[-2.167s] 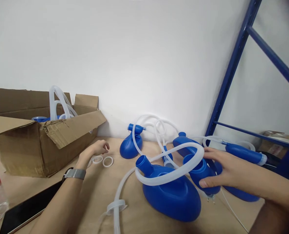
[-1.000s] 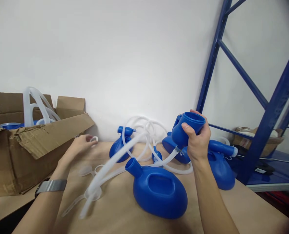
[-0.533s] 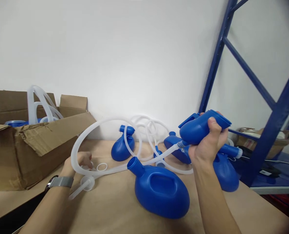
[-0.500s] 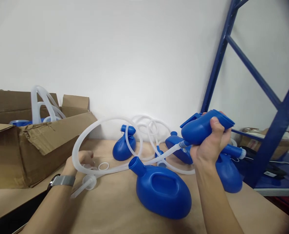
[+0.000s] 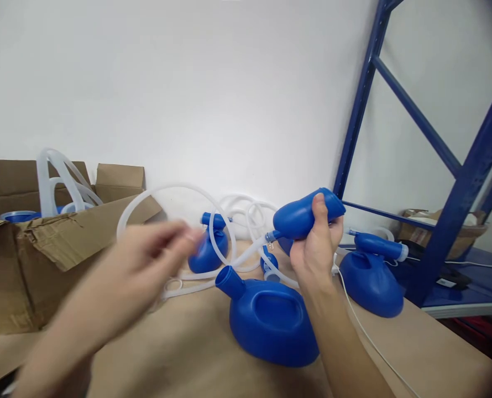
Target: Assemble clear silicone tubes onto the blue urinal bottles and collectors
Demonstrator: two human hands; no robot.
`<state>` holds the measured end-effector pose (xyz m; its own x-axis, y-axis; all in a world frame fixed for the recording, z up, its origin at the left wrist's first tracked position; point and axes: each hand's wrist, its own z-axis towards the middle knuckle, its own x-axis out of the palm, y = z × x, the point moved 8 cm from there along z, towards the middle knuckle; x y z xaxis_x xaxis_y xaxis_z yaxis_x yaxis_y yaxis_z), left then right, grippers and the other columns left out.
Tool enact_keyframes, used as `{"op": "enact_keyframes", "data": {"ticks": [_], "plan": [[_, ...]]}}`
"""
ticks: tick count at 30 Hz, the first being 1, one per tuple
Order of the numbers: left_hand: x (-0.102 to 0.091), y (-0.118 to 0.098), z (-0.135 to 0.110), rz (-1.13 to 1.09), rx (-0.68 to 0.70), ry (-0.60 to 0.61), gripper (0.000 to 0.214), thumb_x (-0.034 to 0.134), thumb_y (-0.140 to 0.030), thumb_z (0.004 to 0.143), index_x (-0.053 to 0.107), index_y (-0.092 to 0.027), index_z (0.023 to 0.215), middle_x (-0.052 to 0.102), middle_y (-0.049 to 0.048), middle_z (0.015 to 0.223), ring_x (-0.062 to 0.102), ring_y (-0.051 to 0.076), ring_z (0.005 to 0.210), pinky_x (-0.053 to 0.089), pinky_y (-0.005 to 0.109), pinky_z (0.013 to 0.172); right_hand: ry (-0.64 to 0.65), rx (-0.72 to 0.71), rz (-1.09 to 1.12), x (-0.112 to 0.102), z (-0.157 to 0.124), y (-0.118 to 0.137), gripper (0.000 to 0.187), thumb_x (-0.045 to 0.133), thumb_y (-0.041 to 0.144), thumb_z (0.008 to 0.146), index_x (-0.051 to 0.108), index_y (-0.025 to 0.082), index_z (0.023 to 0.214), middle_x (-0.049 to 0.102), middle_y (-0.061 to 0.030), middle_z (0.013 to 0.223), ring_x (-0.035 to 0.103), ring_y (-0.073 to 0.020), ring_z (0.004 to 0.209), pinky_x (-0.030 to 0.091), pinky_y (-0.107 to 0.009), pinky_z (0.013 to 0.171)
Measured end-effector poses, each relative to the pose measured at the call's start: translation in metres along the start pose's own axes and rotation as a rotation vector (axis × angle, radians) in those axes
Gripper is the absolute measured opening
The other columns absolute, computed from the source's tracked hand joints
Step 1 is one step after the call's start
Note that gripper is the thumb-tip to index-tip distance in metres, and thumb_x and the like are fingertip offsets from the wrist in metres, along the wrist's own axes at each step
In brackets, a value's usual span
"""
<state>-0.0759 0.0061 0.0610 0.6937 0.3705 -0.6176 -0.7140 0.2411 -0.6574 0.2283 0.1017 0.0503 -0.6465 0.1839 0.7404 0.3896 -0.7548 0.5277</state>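
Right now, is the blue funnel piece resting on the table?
No, the right hand holds the blue funnel piece up above the table.

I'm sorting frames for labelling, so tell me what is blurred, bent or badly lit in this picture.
Head view: the left hand is smeared by motion, its fingers indistinct; the right hand, gripping the blue funnel piece, and the blue bottle are sharp; the blue rack leans, likely lens distortion; light is soft and even, without glare.
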Motion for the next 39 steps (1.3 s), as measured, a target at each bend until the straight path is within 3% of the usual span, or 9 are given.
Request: {"op": "enact_keyframes", "data": {"ticks": [2, 5, 10, 15, 25, 31, 33, 36, 39], "plan": [[0.062, -0.039, -0.003, -0.117, 0.13, 0.24, 0.056, 0.05, -0.074, 0.082, 0.069, -0.023, 0.068, 0.064, 0.0019, 0.062, 0.057, 0.017, 0.058, 0.041, 0.029, 0.051, 0.015, 0.012, 0.037, 0.003, -0.009, -0.002, 0.049, 0.08, 0.044, 0.07, 0.054, 0.026, 0.108, 0.06, -0.0002, 0.106, 0.062, -0.0221, 0.103, 0.057, -0.039, 0.085], [0.13, -0.045, 0.009, -0.365, 0.038, 0.43, 0.054, 0.048, -0.069, 0.087, 0.067, -0.02, 0.075, 0.065, 0.0049, 0.073, 0.061, 0.016, 0.062, 0.044, 0.023, 0.047, 0.04, -0.03, 0.098, 0.007, -0.023, 0.006, 0.045, 0.077, 0.037, 0.071, 0.055, 0.028, 0.11, 0.059, 0.0021, 0.099, 0.063, -0.0196, 0.097, 0.056, -0.036, 0.083], [0.184, -0.038, 0.015, -1.001, -0.091, 0.749, 0.05, 0.057, -0.066, 0.084, 0.063, -0.016, 0.088, 0.064, 0.0073, 0.091, 0.067, 0.017, 0.074, 0.052, 0.02, 0.048, 0.066, -0.165, 0.131, 0.01, -0.037, 0.024, 0.04, 0.075, 0.029, 0.07, 0.057, 0.027, 0.106, 0.058, 0.0026, 0.097, 0.063, -0.0178, 0.094, 0.054, -0.033, 0.084], [0.196, -0.047, 0.008, -1.385, -0.163, 0.754, 0.041, 0.066, -0.057, 0.081, 0.048, -0.02, 0.076, 0.05, -0.0043, 0.07, 0.056, 0.009, 0.055, 0.049, 0.017, 0.04, 0.067, -0.159, 0.062, 0.008, -0.032, 0.021, 0.035, 0.066, 0.034, 0.079, 0.053, 0.028, 0.11, 0.058, 0.001, 0.1, 0.062, -0.0204, 0.099, 0.054, -0.036, 0.084], [0.205, -0.03, 0.011, -1.433, -0.369, 0.418, 0.044, 0.068, -0.053, 0.075, 0.037, -0.023, 0.065, 0.029, -0.012, 0.048, 0.029, 0.004, 0.036, 0.036, 0.016, 0.032, 0.045, -0.388, 0.076, 0.005, -0.031, 0.056, 0.036, 0.061, 0.028, 0.072, 0.054, 0.027, 0.107, 0.06, -0.0027, 0.102, 0.065, -0.0287, 0.105, 0.055, -0.05, 0.093], [0.205, -0.021, 0.01, -0.95, -0.313, 0.715, 0.05, 0.054, -0.069, 0.079, 0.055, -0.02, 0.069, 0.05, -0.004, 0.051, 0.046, 0.01, 0.041, 0.047, 0.025, 0.043, 0.038, -0.375, 0.066, -0.001, -0.021, 0.071, 0.032, 0.064, 0.03, 0.073, 0.057, 0.029, 0.104, 0.062, -0.0034, 0.102, 0.065, -0.0303, 0.109, 0.057, -0.049, 0.093], [0.186, -0.016, 0.019, -0.662, -0.163, 0.585, 0.053, 0.051, -0.071, 0.082, 0.058, -0.019, 0.069, 0.056, -0.0005, 0.056, 0.051, 0.012, 0.047, 0.045, 0.025, 0.049, 0.051, -0.335, 0.089, -0.001, -0.019, 0.062, 0.034, 0.066, 0.03, 0.073, 0.057, 0.027, 0.106, 0.063, -0.0024, 0.1, 0.066, -0.0279, 0.105, 0.057, -0.047, 0.094], [0.146, -0.017, 0.033, -0.251, 0.103, 0.187, 0.044, 0.061, -0.062, 0.083, 0.056, -0.021, 0.067, 0.06, 0.0014, 0.065, 0.056, 0.016, 0.062, 0.039, 0.026, 0.059, 0.084, -0.239, 0.108, 0.002, -0.018, 0.045, 0.04, 0.068, 0.032, 0.076, 0.056, 0.025, 0.114, 0.065, -0.0021, 0.102, 0.067, -0.0255, 0.103, 0.057, -0.046, 0.09], [0.131, -0.023, 0.032, -0.091, 0.259, -0.006, 0.04, 0.072, -0.056, 0.076, 0.054, -0.022, 0.066, 0.061, 0.0023, 0.081, 0.056, 0.018, 0.072, 0.038, 0.028, 0.066, 0.091, -0.165, 0.096, 0.005, -0.022, 0.036, 0.047, 0.069, 0.039, 0.077, 0.056, 0.024, 0.12, 0.066, -0.0042, 0.108, 0.066, -0.0277, 0.108, 0.058, -0.046, 0.086]]}}
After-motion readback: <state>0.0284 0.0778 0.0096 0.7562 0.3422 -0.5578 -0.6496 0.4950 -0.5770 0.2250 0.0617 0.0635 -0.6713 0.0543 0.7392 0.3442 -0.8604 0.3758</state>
